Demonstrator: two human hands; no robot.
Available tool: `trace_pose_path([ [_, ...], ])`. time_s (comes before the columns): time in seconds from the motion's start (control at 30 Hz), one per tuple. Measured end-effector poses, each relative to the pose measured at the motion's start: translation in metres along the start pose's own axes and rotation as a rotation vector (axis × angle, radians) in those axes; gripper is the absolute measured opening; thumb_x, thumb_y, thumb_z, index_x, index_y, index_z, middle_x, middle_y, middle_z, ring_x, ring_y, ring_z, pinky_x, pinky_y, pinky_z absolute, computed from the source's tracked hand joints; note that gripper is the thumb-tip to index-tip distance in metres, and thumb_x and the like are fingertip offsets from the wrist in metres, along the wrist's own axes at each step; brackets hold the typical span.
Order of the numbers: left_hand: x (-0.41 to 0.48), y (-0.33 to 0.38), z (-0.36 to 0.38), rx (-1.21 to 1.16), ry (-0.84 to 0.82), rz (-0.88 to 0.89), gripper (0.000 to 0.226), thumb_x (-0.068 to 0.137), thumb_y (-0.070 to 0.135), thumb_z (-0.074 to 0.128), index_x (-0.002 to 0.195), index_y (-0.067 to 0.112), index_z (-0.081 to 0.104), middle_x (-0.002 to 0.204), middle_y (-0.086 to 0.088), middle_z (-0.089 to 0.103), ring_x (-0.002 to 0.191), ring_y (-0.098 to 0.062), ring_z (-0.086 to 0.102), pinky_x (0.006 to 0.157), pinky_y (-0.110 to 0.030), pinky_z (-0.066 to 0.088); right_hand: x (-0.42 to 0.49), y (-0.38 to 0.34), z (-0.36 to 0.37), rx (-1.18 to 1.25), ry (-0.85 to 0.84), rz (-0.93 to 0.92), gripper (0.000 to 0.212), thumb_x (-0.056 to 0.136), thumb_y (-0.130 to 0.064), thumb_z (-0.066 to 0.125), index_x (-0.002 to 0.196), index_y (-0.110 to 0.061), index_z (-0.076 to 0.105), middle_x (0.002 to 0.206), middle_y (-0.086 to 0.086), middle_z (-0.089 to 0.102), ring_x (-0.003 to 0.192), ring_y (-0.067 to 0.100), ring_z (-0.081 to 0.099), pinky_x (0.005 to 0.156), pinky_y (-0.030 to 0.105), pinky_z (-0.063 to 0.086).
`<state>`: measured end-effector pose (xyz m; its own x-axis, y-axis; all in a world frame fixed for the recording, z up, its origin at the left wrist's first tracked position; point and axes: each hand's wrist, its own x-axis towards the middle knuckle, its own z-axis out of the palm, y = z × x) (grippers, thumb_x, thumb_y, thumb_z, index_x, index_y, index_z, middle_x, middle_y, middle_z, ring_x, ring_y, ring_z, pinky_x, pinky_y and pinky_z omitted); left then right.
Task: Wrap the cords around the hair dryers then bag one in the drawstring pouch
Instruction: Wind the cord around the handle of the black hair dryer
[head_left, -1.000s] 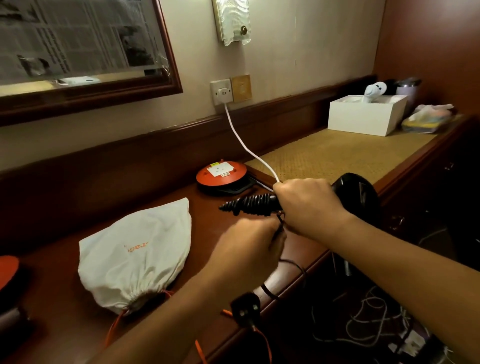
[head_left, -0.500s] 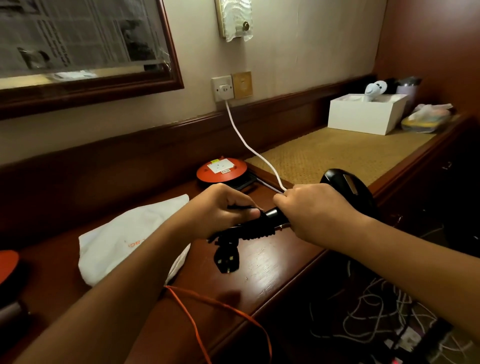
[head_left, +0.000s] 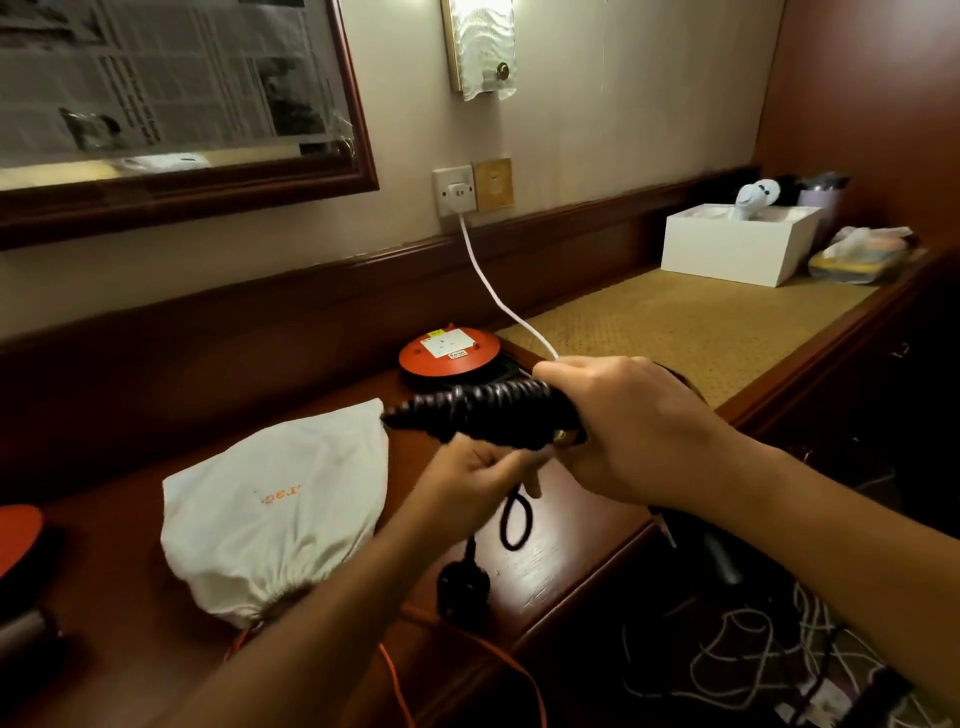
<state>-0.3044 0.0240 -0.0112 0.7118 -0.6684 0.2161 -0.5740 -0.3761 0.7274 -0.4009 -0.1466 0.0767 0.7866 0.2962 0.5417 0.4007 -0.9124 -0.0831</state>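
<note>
Dark wooden desk under your hands, cord nearly wound.

You are gripping the hair dryer (head_left: 498, 415) in your closed right hand (head_left: 639, 431), its handle now coiled thick with cord (head_left: 514, 519), while your left hand (head_left: 478, 473) has dropped from the handle's tip to just beneath it, pinching the last slack; a short loop and the plug (head_left: 464, 590) are hanging below your fingers, so I judge only the tail is left to tuck. Left of your left hand, the white drawstring pouch (head_left: 280, 509) is lying cinched and bulging; its contents are hidden. Beyond your right hand, a white box (head_left: 737, 249) is holding a pale object.
</note>
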Motion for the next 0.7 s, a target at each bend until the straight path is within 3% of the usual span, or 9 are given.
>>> trace_pose_path([
  [0.07, -0.016, 0.014, 0.006, 0.106, 0.145, 0.192, 0.049, 0.103, 0.059, 0.042, 0.086, 0.021, 0.069, 0.06, 0.009, 0.06, 0.054, -0.008, 0.057, 0.053, -0.028, 0.046, 0.007, 0.006, 0.003, -0.079, 0.005, 0.121, 0.034, 0.077, -0.023, 0.07, 0.091, -0.032, 0.04, 0.08, -0.015, 0.047, 0.07, 0.012, 0.047, 0.054, 0.02, 0.029],
  [0.17, -0.044, 0.031, 0.015, 0.478, 0.171, 0.276, 0.06, 0.104, 0.065, 0.016, 0.1, 0.023, 0.06, 0.077, 0.001, 0.069, 0.067, -0.023, 0.066, 0.058, -0.043, 0.051, 0.016, 0.022, 0.015, -0.231, -0.05, 0.262, 0.025, 0.08, -0.018, 0.063, 0.093, -0.027, 0.044, 0.084, -0.008, 0.054, 0.075, 0.019, 0.054, 0.057, 0.027, 0.037],
  [0.2, -0.048, 0.041, 0.016, 0.49, 0.119, 0.303, 0.06, 0.104, 0.064, 0.015, 0.101, 0.024, 0.059, 0.078, 0.001, 0.068, 0.066, -0.023, 0.065, 0.058, -0.044, 0.05, 0.019, 0.028, 0.02, -0.29, -0.082, 0.283, 0.022, 0.081, -0.017, 0.062, 0.095, -0.025, 0.047, 0.087, -0.005, 0.057, 0.076, 0.022, 0.056, 0.06, 0.031, 0.042],
  [0.3, -0.057, 0.072, 0.011, 0.532, -0.042, 0.524, 0.05, 0.106, 0.061, 0.026, 0.109, 0.023, 0.059, 0.081, 0.004, 0.07, 0.063, -0.017, 0.064, 0.055, -0.039, 0.051, 0.023, 0.04, 0.035, -0.417, -0.184, 0.29, 0.02, 0.085, -0.014, 0.06, 0.103, -0.019, 0.053, 0.092, 0.0, 0.06, 0.075, 0.024, 0.056, 0.061, 0.036, 0.042],
  [0.37, -0.047, 0.082, -0.007, 0.466, 0.054, 0.626, 0.03, 0.106, 0.044, 0.046, 0.104, 0.02, 0.063, 0.077, 0.007, 0.067, 0.06, -0.015, 0.062, 0.053, -0.033, 0.049, 0.02, 0.04, 0.043, -0.441, -0.277, 0.245, 0.022, 0.088, -0.015, 0.061, 0.108, -0.019, 0.054, 0.099, 0.0, 0.061, 0.083, 0.025, 0.062, 0.063, 0.036, 0.04],
  [0.43, -0.028, 0.084, -0.034, 0.3, 0.198, 0.592, 0.019, 0.102, 0.03, 0.058, 0.099, 0.014, 0.068, 0.078, 0.008, 0.064, 0.064, -0.009, 0.06, 0.056, -0.027, 0.049, 0.011, 0.037, 0.054, -0.423, -0.307, 0.178, 0.024, 0.088, -0.018, 0.061, 0.11, -0.021, 0.053, 0.101, 0.0, 0.062, 0.088, 0.026, 0.065, 0.063, 0.034, 0.038],
  [0.53, 0.002, 0.075, -0.073, 0.216, 0.31, 0.409, 0.017, 0.102, 0.026, 0.061, 0.095, 0.014, 0.071, 0.081, 0.008, 0.067, 0.072, -0.004, 0.064, 0.062, -0.015, 0.047, -0.001, 0.027, 0.061, -0.407, -0.297, 0.108, 0.021, 0.086, -0.016, 0.062, 0.104, -0.021, 0.052, 0.096, -0.001, 0.061, 0.074, 0.023, 0.061, 0.053, 0.03, 0.031],
  [0.63, 0.027, 0.06, -0.087, 0.249, 0.338, 0.294, 0.015, 0.102, 0.024, 0.063, 0.095, 0.015, 0.073, 0.077, 0.008, 0.066, 0.065, -0.003, 0.059, 0.056, -0.014, 0.041, -0.004, 0.016, 0.058, -0.403, -0.281, 0.074, 0.024, 0.084, -0.017, 0.065, 0.104, -0.022, 0.052, 0.095, -0.003, 0.059, 0.066, 0.019, 0.052, 0.047, 0.026, 0.02],
  [0.7, 0.037, 0.05, -0.089, 0.228, 0.321, 0.243, 0.017, 0.102, 0.024, 0.062, 0.094, 0.014, 0.074, 0.069, 0.009, 0.06, 0.054, -0.002, 0.051, 0.051, -0.013, 0.036, -0.006, 0.013, 0.054, -0.403, -0.268, 0.061, 0.025, 0.083, -0.017, 0.066, 0.104, -0.022, 0.053, 0.093, -0.003, 0.059, 0.069, 0.019, 0.058, 0.049, 0.026, 0.028],
])
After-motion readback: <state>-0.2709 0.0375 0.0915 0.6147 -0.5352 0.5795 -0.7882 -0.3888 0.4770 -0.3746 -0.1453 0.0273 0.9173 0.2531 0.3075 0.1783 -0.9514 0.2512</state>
